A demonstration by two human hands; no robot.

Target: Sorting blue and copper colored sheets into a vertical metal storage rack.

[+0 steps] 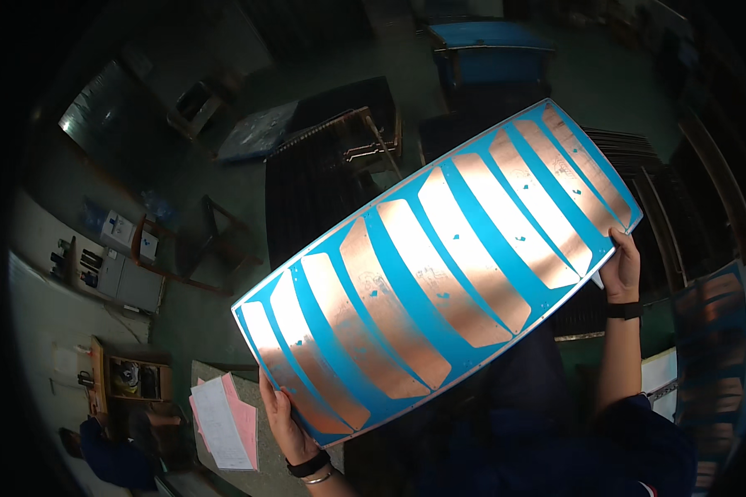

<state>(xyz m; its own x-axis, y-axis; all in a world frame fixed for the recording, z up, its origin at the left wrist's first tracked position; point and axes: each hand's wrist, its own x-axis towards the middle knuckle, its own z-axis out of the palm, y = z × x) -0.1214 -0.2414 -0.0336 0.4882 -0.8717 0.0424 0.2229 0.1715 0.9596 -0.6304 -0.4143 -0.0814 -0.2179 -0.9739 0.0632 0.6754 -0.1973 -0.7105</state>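
A large rectangular panel (pixel 435 277), bright blue with wide copper-coloured bands across it, is held up in front of me at a slant. Its far right corner is higher in view than its near left one, and light glares off the copper bands. My left hand (pixel 288 422) grips the lower left short edge, thumb on the face. Around the right end near the corner is my right hand (pixel 622 265), its thumb also on the face. The fingers beneath the panel are hidden on both sides. Dark bands circle both wrists.
Pink and white papers (pixel 228 427) lie on a grey surface at lower left. Another person's dark sleeve (pixel 116 455) shows beyond them. A similar blue and copper panel (pixel 709 364) stands at the right. Dark racks (pixel 307 199) and a blue-topped table (pixel 489 35) are farther off.
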